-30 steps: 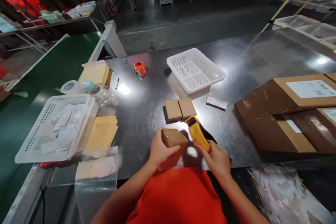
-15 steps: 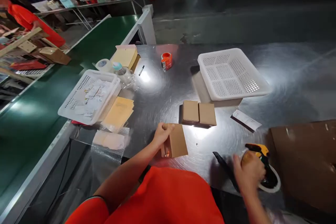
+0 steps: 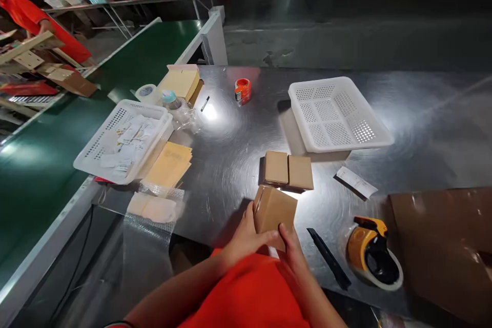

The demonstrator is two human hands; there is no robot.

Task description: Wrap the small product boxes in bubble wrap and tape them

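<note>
A small brown cardboard box [image 3: 277,211] is held up near my body, tilted, above the metal table's front edge. My left hand [image 3: 248,236] wraps its left side, and my right hand [image 3: 292,248] grips the lower right corner with the thumb on its face. Just beyond it, two similar small boxes [image 3: 275,167] stand side by side on the table. To the right lie a black cutter [image 3: 328,258] and a yellow and black tape dispenser [image 3: 373,256], both untouched.
White basket [image 3: 338,115] at back right, paper slip [image 3: 356,183], large carton [image 3: 442,246] at right. Left: basket of papers [image 3: 125,143], yellow envelopes [image 3: 169,164], bubble wrap. Orange tape [image 3: 243,91] lies behind. A person in red stands beyond the green conveyor [image 3: 142,56].
My right hand has left the tape dispenser, now resting on the table, and has taken hold of the small box. My left hand has lifted and turned the box, moving right.
</note>
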